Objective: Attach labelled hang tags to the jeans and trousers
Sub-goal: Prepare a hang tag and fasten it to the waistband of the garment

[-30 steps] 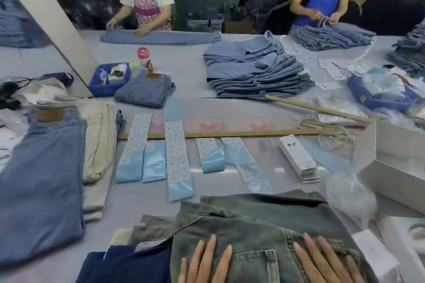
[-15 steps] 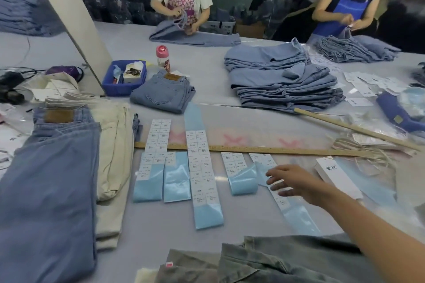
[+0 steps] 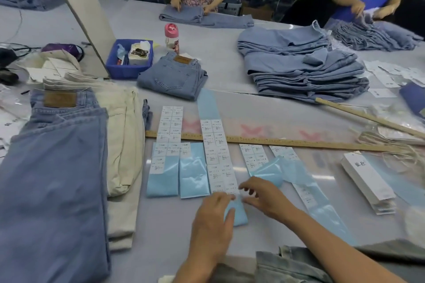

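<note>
Both hands work at the near end of the long label strip (image 3: 219, 158) on the table (image 3: 276, 112). Left hand (image 3: 212, 220) lies flat, fingers pressing the blue backing down. Right hand (image 3: 264, 195) half curled, fingertips pinching at the last label; grip unclear. Tag stack (image 3: 368, 181) lies right. Jeans (image 3: 55, 179) lie far left.
</note>
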### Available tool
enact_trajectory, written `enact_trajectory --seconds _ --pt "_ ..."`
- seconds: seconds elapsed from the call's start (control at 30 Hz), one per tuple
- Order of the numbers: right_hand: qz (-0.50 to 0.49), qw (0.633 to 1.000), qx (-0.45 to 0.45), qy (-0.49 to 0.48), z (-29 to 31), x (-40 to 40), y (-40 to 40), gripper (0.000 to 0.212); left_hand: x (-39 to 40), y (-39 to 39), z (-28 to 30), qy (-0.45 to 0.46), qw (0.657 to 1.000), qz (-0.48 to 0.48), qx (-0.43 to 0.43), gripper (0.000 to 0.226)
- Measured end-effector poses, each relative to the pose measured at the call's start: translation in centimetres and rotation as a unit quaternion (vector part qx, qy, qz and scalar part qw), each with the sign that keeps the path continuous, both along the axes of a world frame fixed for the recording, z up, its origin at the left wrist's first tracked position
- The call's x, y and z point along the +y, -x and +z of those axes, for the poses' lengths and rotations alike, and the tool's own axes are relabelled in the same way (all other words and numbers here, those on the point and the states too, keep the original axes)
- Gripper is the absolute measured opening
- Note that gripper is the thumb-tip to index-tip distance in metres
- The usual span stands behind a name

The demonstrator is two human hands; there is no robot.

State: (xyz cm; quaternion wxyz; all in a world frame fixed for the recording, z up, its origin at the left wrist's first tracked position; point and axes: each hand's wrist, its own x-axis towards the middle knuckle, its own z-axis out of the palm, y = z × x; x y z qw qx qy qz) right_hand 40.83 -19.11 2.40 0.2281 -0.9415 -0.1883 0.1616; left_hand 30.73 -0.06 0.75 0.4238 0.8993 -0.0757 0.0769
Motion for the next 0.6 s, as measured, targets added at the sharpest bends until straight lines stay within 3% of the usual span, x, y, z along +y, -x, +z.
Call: enact_trajectory --seconds 0.1,0.17,0.43,0.6 --pt "0.072 0.996 -0.047 0.012 -1.5 0.4 0.2 0.041 2.3 -3.7 -2.9 -0.170 0.981 -0.011 0.091 0.066" --pt "0.093 0.994 -0.061 0.011 -2.3 0.6 0.2 0.041 2.3 -4.0 -4.3 -0.203 0.972 -0.034 0.114 0.076" --pt "0.140 0.976 -0.162 -0.029 -3.2 1.4 -0.1 0.031 2.7 -4.0 -7.0 -0.196 0.978 -0.031 0.064 0.078" --pt "0.178 0.964 -0.199 -0.017 -3.5 1.8 0.4 0.014 2.7 -3.9 -6.7 -0.186 0.980 -0.018 0.066 0.076"
